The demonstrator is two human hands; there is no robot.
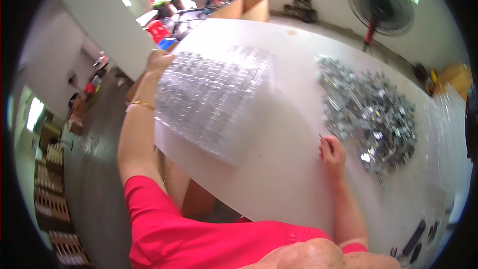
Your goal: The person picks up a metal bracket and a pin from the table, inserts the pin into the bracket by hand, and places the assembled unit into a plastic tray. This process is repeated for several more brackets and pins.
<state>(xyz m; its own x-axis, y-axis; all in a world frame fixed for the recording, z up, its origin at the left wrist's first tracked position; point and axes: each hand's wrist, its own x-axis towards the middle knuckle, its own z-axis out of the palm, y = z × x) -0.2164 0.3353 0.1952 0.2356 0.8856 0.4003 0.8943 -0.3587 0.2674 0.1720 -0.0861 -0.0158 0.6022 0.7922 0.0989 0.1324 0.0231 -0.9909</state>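
Observation:
A clear plastic blister tray (209, 95) with rows of small compartments lies at the left of the white table. It looks slightly blurred, and silvery bits show in its rows. My left hand (160, 61) is closed on the tray's far left corner. To the right, a heap of small silvery metal parts (371, 109) is spread over the tabletop. Just left of that heap, my right hand (332, 155) rests by the table surface with its fingers pinched together. A small dark tip pokes out of the pinch; its kind is too small to make out.
The white table (284, 134) has a curved-looking near edge in front of me. Clear plastic sheeting (448, 139) lies at its right end, with dark tools (414, 236) nearer. A standing fan (381, 7) and open cardboard boxes (242, 9) are beyond the table.

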